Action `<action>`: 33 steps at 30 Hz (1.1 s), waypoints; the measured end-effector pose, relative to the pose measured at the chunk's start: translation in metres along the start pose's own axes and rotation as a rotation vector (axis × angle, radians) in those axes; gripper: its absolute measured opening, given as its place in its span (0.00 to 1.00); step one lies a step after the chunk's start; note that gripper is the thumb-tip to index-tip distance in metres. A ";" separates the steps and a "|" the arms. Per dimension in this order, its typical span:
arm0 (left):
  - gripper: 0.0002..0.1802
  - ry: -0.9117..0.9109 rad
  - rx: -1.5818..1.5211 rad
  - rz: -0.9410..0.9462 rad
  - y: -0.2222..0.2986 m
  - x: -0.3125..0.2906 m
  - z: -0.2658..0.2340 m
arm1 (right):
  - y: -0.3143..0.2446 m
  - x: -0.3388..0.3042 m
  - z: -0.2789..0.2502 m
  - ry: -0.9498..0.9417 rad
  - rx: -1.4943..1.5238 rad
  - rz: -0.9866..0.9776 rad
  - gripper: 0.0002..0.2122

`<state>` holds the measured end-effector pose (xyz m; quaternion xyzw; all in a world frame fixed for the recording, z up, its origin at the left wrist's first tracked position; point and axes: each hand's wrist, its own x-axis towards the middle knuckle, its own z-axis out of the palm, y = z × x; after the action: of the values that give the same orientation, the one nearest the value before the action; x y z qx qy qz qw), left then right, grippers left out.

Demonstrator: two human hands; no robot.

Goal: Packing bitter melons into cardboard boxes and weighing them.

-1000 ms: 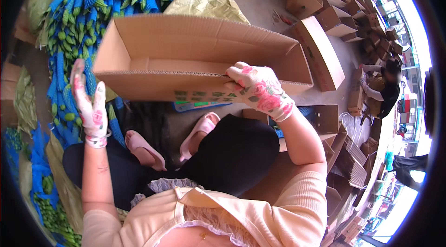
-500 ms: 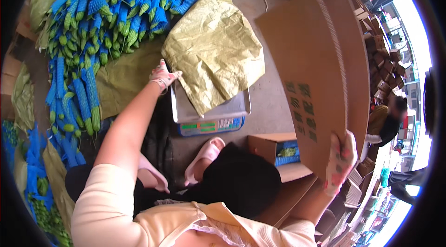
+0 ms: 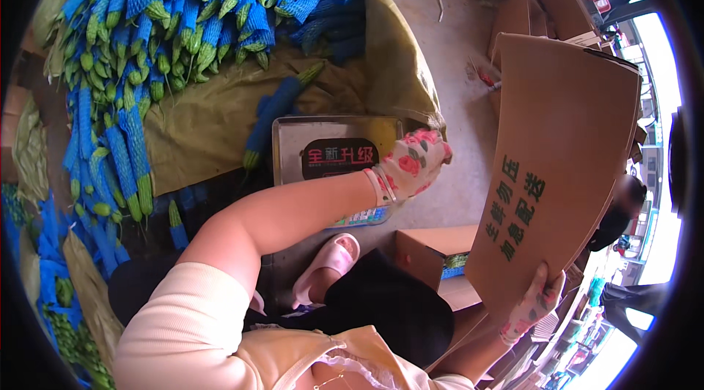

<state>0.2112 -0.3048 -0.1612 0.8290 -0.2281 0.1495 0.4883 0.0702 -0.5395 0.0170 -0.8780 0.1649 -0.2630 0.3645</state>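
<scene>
My left hand [image 3: 416, 161], in a floral glove, reaches across the scale and is closed on the edge of an olive woven plastic sheet [image 3: 400, 60]. Folded back to the right, the sheet bares the scale's metal tray [image 3: 290, 137] with a dark label. Part of the scale's keypad [image 3: 363, 216] shows below my wrist. My right hand [image 3: 534, 303], gloved alike, grips a brown cardboard box [image 3: 561, 148] by its lower edge and holds it up, tilted, at the right. One bitter melon in a blue foam net [image 3: 275, 115] lies just left of the tray.
Bitter melons in blue nets [image 3: 176, 16] are piled at the far left on more woven sheet [image 3: 191, 133]. Near my leg stands an open carton [image 3: 422, 247] with netted goods inside. Stacked cartons and another person [image 3: 616, 218] are at the right.
My left hand has swung right and turned the woven sheet back, uncovering the scale tray and a netted bitter melon. The cardboard box in my right hand has tilted and shifted right.
</scene>
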 end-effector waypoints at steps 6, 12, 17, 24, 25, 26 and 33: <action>0.08 -0.037 0.015 0.028 0.027 -0.008 -0.061 | 0.003 -0.014 -0.012 0.032 0.191 -0.020 0.04; 0.11 0.256 -0.259 -0.178 -0.007 0.053 -0.125 | -0.007 -0.029 -0.030 -0.052 0.282 -0.086 0.03; 0.12 0.150 -1.310 -0.254 -0.043 0.186 -0.210 | -0.009 -0.035 -0.043 -0.093 -0.045 -0.376 0.05; 0.25 -0.028 -0.437 -0.610 -0.032 0.113 -0.225 | -0.018 -0.032 -0.048 -0.242 -0.225 -0.652 0.10; 0.19 -0.002 -0.410 -0.555 -0.046 0.076 -0.252 | -0.028 -0.024 -0.027 -0.327 -0.235 -0.684 0.10; 0.16 0.020 -0.382 -0.507 -0.059 0.036 -0.275 | -0.036 -0.013 0.000 -0.425 -0.228 -0.746 0.10; 0.30 -0.100 -0.184 -0.859 0.011 -0.128 -0.330 | 0.034 0.133 0.144 -0.524 -0.752 -0.854 0.09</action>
<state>0.0887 0.0100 -0.0553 0.8080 0.1016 -0.1280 0.5661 0.2578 -0.5470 -0.0484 -0.9699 -0.2143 -0.0856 -0.0783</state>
